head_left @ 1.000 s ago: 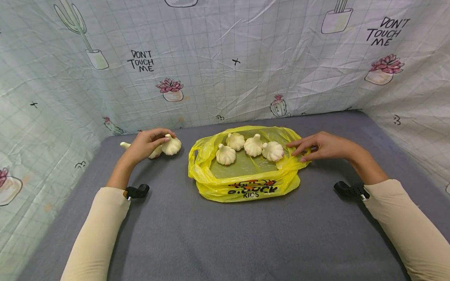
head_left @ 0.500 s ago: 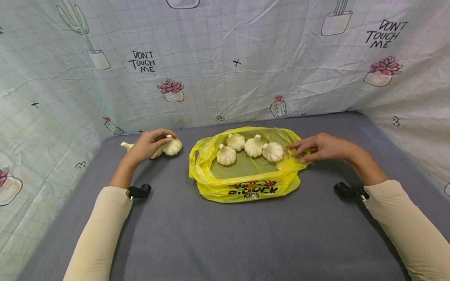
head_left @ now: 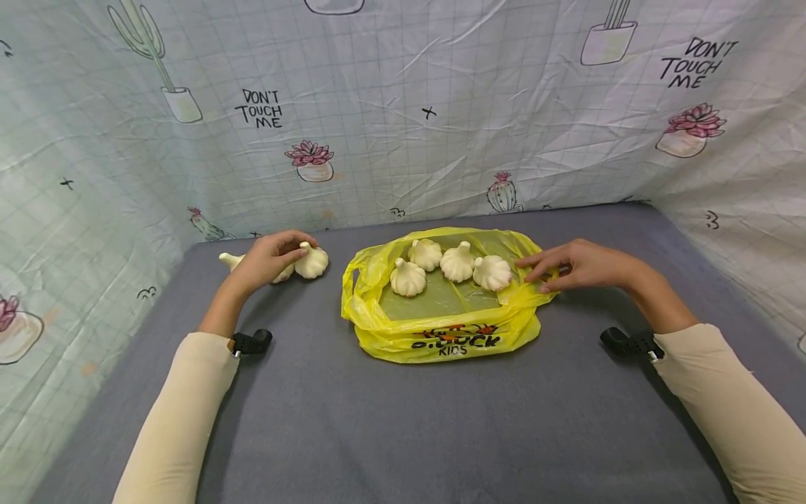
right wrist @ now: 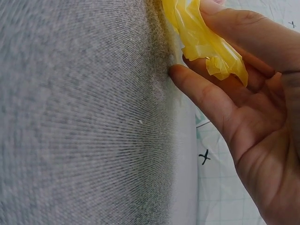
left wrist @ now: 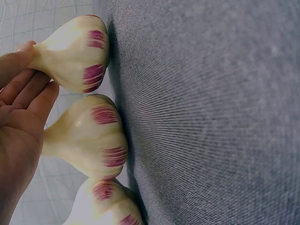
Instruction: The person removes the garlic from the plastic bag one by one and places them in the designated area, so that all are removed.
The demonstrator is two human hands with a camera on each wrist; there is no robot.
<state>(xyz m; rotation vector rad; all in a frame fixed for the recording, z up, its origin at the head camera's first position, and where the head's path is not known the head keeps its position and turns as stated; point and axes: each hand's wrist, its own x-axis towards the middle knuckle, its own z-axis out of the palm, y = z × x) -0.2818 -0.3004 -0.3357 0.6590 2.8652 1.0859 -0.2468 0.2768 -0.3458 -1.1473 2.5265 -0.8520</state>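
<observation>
My left hand pinches the stem of a white garlic bulb at the back left of the table. The left wrist view shows purple streaks on this bulb, with thumb and fingertips at its neck. Below it in that view are a second garlic bulb and a third bulb, in a row. In the middle stands a yellow plastic bag, its mouth spread wide, with several garlic bulbs inside. At the bag's right side, my right hand holds a crumpled yellow edge between thumb and fingers.
A grey cloth covers the table. Behind it and along both sides hangs a pale curtain printed with potted plants. Each wrist carries a black camera mount, such as the left mount.
</observation>
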